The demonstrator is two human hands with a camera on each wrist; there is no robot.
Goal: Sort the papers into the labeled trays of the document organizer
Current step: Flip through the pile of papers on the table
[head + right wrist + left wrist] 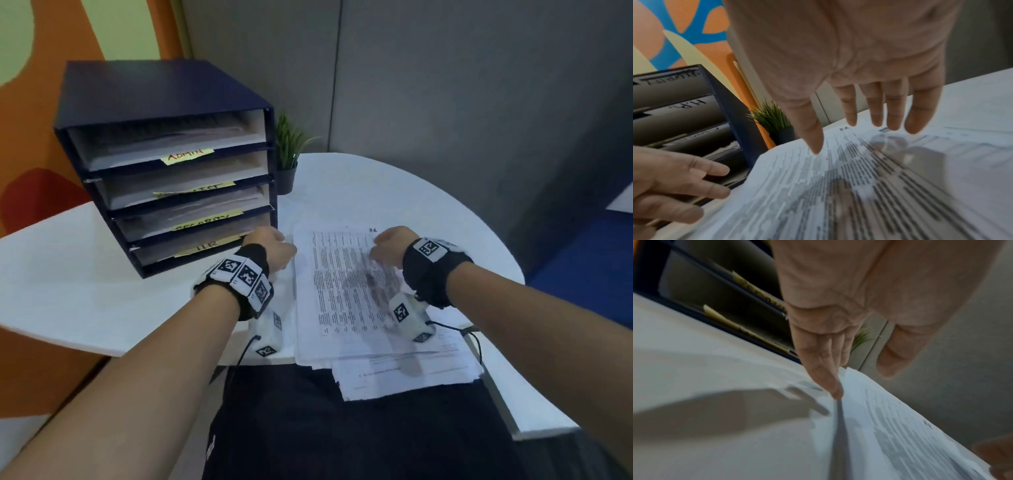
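Observation:
A dark blue document organizer (164,102) stands at the back left of the white table (411,192), with four paper-filled trays and yellow labels; ADMIN, SECURITY and HR are readable. A loose stack of printed papers (342,308) lies just right of it. My left hand (274,246) is at the stack's left edge, fingers straight, and a fingertip (836,394) touches that edge while the thumb stands apart. Low over the top printed sheet (859,178) my right hand (390,245) is spread with straight fingers. Neither hand holds anything.
A small potted plant (287,154) stands behind the organizer's right corner. A grey partition wall (445,85) closes the back. The table's near edge runs just below the papers, which overhang it above my lap. A second tabletop (534,394) adjoins at the right.

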